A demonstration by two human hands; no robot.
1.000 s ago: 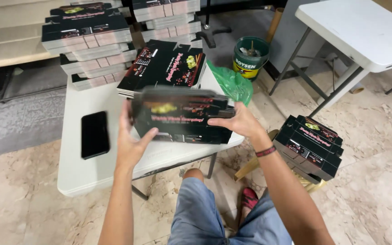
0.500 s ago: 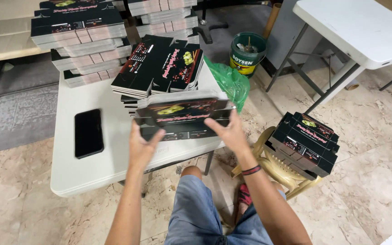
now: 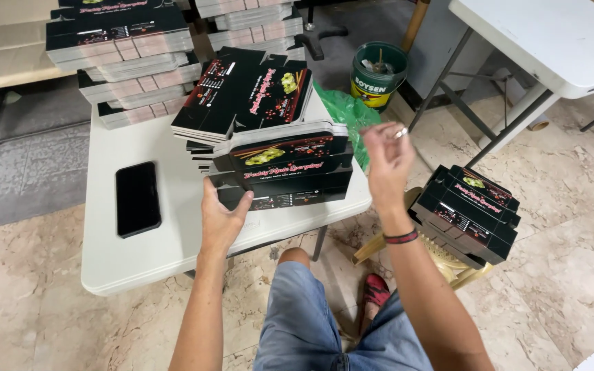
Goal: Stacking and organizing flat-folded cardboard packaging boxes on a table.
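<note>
Right now my left hand (image 3: 220, 218) grips the left end of a folded black carton (image 3: 280, 170), thumb on its front face and fingers curled at its lower edge, holding it at the near edge of the worktop (image 3: 146, 257). The carton stands on its long edge, printed face toward me, leaning against a slanted pile of flat black cartons (image 3: 249, 96) just behind it. My right hand (image 3: 387, 156) is off the carton, raised in the air just past the worktop's right edge, fingers loosely spread and grasping nothing; a ring shows on one finger and a dark band circles the wrist. A black phone (image 3: 138, 198) lies flat on the worktop's left part, well apart from the carton. At the far left corner, tall stacks of flat cartons (image 3: 122, 51) pile up, with more along the far edge. A green plastic bag (image 3: 352, 117) hangs at the far right corner. On the floor beyond sits a green paint bucket (image 3: 379, 74). To my right, a bundle of assembled black boxes (image 3: 467, 211) rests on a yellowish chair, well apart from my raised hand.
</note>
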